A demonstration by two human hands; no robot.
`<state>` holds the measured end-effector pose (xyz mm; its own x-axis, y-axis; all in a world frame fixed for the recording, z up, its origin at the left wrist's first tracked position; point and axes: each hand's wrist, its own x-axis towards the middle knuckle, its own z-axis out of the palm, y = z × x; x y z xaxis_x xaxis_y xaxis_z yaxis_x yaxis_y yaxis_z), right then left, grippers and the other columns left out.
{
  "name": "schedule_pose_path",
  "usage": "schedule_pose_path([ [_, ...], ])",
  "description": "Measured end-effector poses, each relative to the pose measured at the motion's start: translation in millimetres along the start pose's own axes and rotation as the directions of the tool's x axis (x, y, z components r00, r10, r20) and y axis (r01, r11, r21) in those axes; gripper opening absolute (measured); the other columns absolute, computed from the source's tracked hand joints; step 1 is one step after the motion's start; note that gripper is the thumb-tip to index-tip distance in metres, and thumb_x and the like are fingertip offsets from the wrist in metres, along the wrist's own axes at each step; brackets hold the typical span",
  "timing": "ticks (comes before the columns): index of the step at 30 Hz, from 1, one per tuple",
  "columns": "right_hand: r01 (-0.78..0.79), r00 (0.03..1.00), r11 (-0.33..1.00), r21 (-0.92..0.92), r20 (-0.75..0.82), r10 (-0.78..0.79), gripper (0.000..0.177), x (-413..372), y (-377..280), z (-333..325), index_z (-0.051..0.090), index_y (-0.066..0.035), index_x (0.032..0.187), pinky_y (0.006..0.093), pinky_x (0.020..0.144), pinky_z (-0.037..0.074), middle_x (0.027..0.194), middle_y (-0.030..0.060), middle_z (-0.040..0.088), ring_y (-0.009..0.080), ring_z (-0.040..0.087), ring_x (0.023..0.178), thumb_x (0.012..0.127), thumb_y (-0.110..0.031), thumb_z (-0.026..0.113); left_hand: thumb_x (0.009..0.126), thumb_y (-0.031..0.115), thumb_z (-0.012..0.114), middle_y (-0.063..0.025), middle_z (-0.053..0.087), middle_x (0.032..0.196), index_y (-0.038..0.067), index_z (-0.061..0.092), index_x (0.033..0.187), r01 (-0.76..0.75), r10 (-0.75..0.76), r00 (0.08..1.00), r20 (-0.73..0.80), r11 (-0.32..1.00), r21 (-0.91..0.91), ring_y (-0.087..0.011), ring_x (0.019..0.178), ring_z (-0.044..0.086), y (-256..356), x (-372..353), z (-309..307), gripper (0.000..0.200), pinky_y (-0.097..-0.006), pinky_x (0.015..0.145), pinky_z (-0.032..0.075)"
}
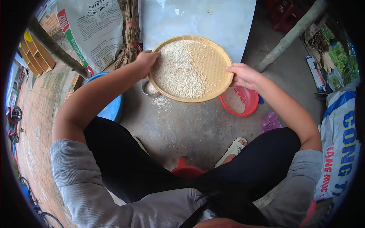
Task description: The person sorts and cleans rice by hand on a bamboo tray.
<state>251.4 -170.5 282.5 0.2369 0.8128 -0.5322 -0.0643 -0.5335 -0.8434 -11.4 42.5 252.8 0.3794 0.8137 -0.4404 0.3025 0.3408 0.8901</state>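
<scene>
Both my hands hold a round yellow woven winnowing tray (216, 62) out in front of me above the floor. My left hand (147, 60) grips its left rim, and my right hand (244, 75) grips the right rim with the thumb on top. Pale grains that look like rice (178, 70) lie heaped over the tray's left half and thin out to the right. Under the right side stands a red basin (251, 102) with grain in it. Below the left rim is a small metal bowl (145, 91), also with grain.
Spilled grains (161, 103) dot the concrete floor. At the left is a blue basin (112, 108). A white printed sack (95, 34) and a straw broom (131, 34) stand behind. A wooden pole (291, 36) slants at the right, near a purple plastic bag (270, 121) and another sack (340, 144).
</scene>
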Motion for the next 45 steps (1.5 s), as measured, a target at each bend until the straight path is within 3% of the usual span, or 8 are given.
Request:
schedule_pose_path([
  [6, -0.079, 0.975, 0.996, 0.028, -0.205, 0.083, 0.028, 34, 31, -41, 0.051, 0.003, 0.114, 0.0418, 0.086, 0.049, 0.107, 0.0139, 0.060, 0.0259, 0.061, 0.097, 0.094, -0.016, 0.046, 0.087, 0.022, 0.060, -0.0049, 0.056, 0.075, 0.005, 0.059, 0.107, 0.038, -0.054, 0.993, 0.107, 0.989, 0.143, -0.0130, 0.052, 0.050, -4, -35, 42, 0.027, -0.0265, 0.043, 0.038],
  [10, -0.011, 0.999, 1.000, -0.025, -0.043, 0.009, 0.025, -1, 6, 7, 0.050, 0.002, 0.110, 0.0416, 0.085, 0.049, 0.103, 0.0129, 0.061, 0.0251, 0.061, 0.096, 0.093, -0.017, 0.048, 0.091, 0.026, 0.055, -0.0131, 0.063, 0.090, 0.000, 0.056, 0.110, 0.084, -0.092, 0.992, 0.087, 0.992, 0.092, -0.0228, 0.070, 0.066, -1, 5, -7, 0.032, -0.0363, 0.064, 0.058],
  [15, 0.014, 0.996, 0.999, 0.038, -0.092, -0.010, 0.024, 17, 14, -24, 0.051, 0.002, 0.110, 0.0382, 0.088, 0.047, 0.110, 0.0138, 0.060, 0.0236, 0.060, 0.101, 0.092, -0.014, 0.049, 0.092, 0.023, 0.054, -0.0087, 0.060, 0.090, 0.004, 0.056, 0.107, 0.079, -0.078, 0.997, -0.022, 0.994, 0.069, -0.0187, 0.072, 0.062, -12, -17, 21, 0.025, -0.0354, 0.064, 0.055],
  [18, -0.073, 0.962, 0.995, -0.066, -0.267, 0.053, 0.026, 25, 25, -42, 0.051, 0.005, 0.109, 0.0391, 0.086, 0.049, 0.107, 0.0162, 0.060, 0.0252, 0.061, 0.098, 0.093, -0.015, 0.048, 0.091, 0.031, 0.055, -0.0043, 0.055, 0.074, 0.004, 0.058, 0.108, -0.029, -0.024, 0.977, 0.213, 0.970, 0.241, -0.0131, 0.054, 0.051, -13, -33, 39, 0.033, -0.0265, 0.045, 0.039],
  [25, 0.057, 0.997, 0.998, -0.031, -0.042, -0.059, 0.028, 0, 8, 6, 0.050, 0.002, 0.113, 0.0406, 0.085, 0.050, 0.105, 0.0136, 0.061, 0.0252, 0.062, 0.094, 0.093, -0.018, 0.050, 0.091, 0.030, 0.054, -0.0113, 0.062, 0.090, -0.001, 0.055, 0.112, -0.008, 0.013, 0.998, -0.055, 0.996, 0.092, -0.0229, 0.074, 0.065, 4, -16, 2, 0.037, -0.0382, 0.068, 0.057],
  [29, -0.051, 0.979, 0.994, 0.096, -0.192, 0.068, 0.029, 26, 22, -37, 0.050, 0.004, 0.115, 0.0397, 0.089, 0.048, 0.111, 0.0152, 0.059, 0.0259, 0.060, 0.101, 0.094, -0.017, 0.047, 0.092, 0.032, 0.055, -0.0038, 0.058, 0.088, 0.006, 0.055, 0.114, -0.018, 0.003, 0.998, 0.064, 0.972, 0.233, -0.0122, 0.069, 0.057, -4, -35, 38, 0.034, -0.0264, 0.057, 0.050],
  [37, -0.024, 1.000, 1.000, -0.018, 0.007, 0.024, 0.030, -8, 1, 17, 0.050, 0.002, 0.116, 0.0390, 0.090, 0.046, 0.112, 0.0136, 0.059, 0.0239, 0.059, 0.100, 0.094, -0.019, 0.048, 0.091, 0.030, 0.055, -0.0110, 0.061, 0.085, 0.001, 0.056, 0.107, 0.036, -0.029, 0.997, -0.065, 0.994, 0.106, -0.0216, 0.066, 0.063, 5, -8, -7, 0.033, -0.0375, 0.057, 0.055],
  [45, -0.013, 0.967, 0.998, 0.056, -0.252, 0.027, 0.026, 26, 27, -29, 0.051, 0.005, 0.108, 0.0406, 0.079, 0.053, 0.102, 0.0145, 0.062, 0.0260, 0.064, 0.088, 0.094, -0.015, 0.045, 0.091, 0.029, 0.055, -0.0068, 0.058, 0.080, 0.004, 0.056, 0.111, 0.064, -0.078, 0.996, 0.051, 0.971, 0.231, -0.0149, 0.058, 0.057, -11, -23, 31, 0.033, -0.0302, 0.047, 0.047],
])
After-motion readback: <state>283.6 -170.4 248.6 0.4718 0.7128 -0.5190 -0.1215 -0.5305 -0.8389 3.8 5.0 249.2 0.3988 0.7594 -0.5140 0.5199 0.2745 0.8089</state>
